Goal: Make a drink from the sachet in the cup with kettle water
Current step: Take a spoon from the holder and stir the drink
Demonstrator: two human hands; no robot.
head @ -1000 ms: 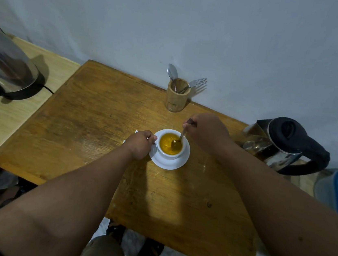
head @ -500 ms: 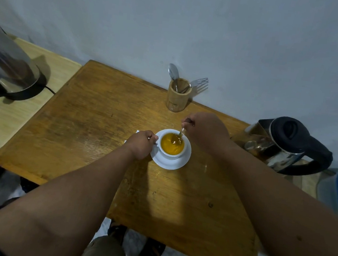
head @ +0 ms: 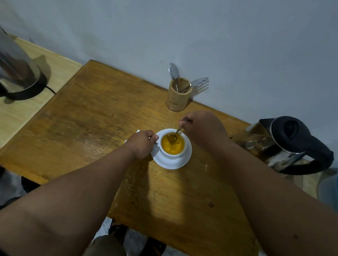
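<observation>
So the wooden table [head: 91,131] is the anchor here. Nearest the camera, two bare forearms are stretched out over its near edge, and dark sandals can be made out on the floor just below that edge. Around the middle of the table a white saucer [head: 172,163] is set down, with the white cup [head: 171,147] sat on it, filled with an orange-yellow drink. The cup's left side is gripped by the left hand [head: 140,143], fingers curled shut around what looks like the handle. A bit of white paper is poking out from behind that hand, can't be told if it's the sachet. The spoon [head: 175,136] is pinched at its handle by the right hand [head: 203,127], with the bowl dipped in the drink. Off the table's right edge a steel kettle [head: 285,144] with a black lid is parked. At the table's far edge, by the wall, a wooden holder [head: 178,96] with a spoon and fork is stood. Another kettle [head: 7,65] is seen left of the table on a paler surface.
</observation>
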